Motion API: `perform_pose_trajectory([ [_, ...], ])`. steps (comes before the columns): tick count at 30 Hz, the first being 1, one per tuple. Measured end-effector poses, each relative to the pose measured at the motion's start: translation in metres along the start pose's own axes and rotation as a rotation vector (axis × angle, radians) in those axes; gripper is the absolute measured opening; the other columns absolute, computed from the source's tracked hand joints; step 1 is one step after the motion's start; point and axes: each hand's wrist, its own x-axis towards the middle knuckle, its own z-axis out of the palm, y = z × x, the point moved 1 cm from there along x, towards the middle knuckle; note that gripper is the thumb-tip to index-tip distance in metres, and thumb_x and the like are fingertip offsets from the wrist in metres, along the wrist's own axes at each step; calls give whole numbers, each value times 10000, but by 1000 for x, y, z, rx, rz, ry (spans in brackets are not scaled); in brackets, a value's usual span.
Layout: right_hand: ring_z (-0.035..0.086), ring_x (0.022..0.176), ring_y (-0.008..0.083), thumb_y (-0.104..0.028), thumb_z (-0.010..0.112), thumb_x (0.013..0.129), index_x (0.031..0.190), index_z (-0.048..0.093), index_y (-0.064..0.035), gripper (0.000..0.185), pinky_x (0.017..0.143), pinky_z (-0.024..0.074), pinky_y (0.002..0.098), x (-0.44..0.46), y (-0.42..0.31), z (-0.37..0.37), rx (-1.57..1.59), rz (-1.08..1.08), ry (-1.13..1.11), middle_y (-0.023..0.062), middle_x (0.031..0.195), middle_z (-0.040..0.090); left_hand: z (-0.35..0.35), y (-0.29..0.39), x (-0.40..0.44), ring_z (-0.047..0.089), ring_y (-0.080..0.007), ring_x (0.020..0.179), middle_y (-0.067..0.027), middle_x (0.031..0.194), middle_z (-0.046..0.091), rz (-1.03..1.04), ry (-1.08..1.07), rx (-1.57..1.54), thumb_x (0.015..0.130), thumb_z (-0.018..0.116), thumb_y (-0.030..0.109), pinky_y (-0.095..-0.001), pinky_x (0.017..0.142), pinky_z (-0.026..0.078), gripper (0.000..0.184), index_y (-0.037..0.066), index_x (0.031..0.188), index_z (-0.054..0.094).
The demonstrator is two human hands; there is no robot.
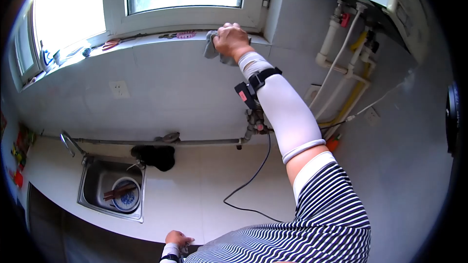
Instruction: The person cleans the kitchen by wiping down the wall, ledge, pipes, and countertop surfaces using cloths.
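My right hand is stretched up to the right end of the window sill, its fingers closed on a grey cloth. The cloth is bunched under the palm and hangs over the sill's front edge. Just left of it on the sill lie a pink ring-shaped item and a small dark object beside it. Low in the view, my left hand is at the counter's front edge with its fingers curled. A bit of something pale shows beneath that hand, too small to name.
A steel sink with a faucet holds a blue-and-white bowl. A black cloth lies beside it. A pipe runs along the wall behind the counter, where a black cable loops. Red-handled scissors lie on the sill.
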Motion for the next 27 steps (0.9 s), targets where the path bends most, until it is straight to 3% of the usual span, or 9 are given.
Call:
perform_pose_trajectory([
  [3,608,1045,287,-261,589,871,989,697,-46,269,911,516,406,-20,12,-4,16,-164,164,142,1049,642,3,-1,-1,621,-186,610,-71,659,669,-11,31,25,543,885,517,-326,640,505,513,64,632,661],
  [6,593,1090,270,-311,605,883,1019,699,-69,293,891,537,388,-25,42,-22,6,-128,181,107,1082,631,5,-4,0,617,-185,605,-68,655,666,14,65,16,543,885,517,-328,634,503,514,66,627,655],
  [8,583,1023,289,-228,700,819,1008,676,-50,261,869,526,420,-31,76,-41,25,-155,595,128,1064,614,9,-12,6,617,-183,601,-67,652,665,40,74,19,541,885,520,-325,630,502,516,65,627,656],
  [9,583,1023,289,-228,700,819,1008,676,-50,261,869,526,420,-30,93,-51,20,-162,599,128,1064,614,10,-12,9,617,-182,597,-67,649,664,56,83,20,539,885,522,-321,627,501,519,64,626,657],
  [11,515,1068,329,-140,729,750,1043,630,-62,319,916,446,446,-30,125,-75,-101,-100,963,133,1125,564,5,-6,3,617,-179,593,-66,647,664,42,57,11,535,888,517,-316,622,500,518,62,628,660],
  [17,527,1027,332,-110,708,726,919,653,-80,203,911,426,444,-11,190,-32,-1,8,849,124,1066,578,6,-8,11,600,-173,532,-61,600,653,41,39,8,521,908,488,-299,582,495,504,56,606,663],
  [21,565,966,288,-120,651,742,872,676,-94,135,873,433,420,43,191,-63,-9,-118,974,86,968,636,-11,15,-9,615,-175,543,-59,587,654,-36,-33,-19,549,907,472,-292,589,500,484,49,621,682],
  [27,606,941,321,-133,648,767,854,686,-75,112,857,466,420,89,177,-104,-133,-106,1041,120,952,660,-11,17,-8,648,-188,609,-76,668,694,-62,-40,12,547,903,489,-318,653,523,491,50,664,717],
])
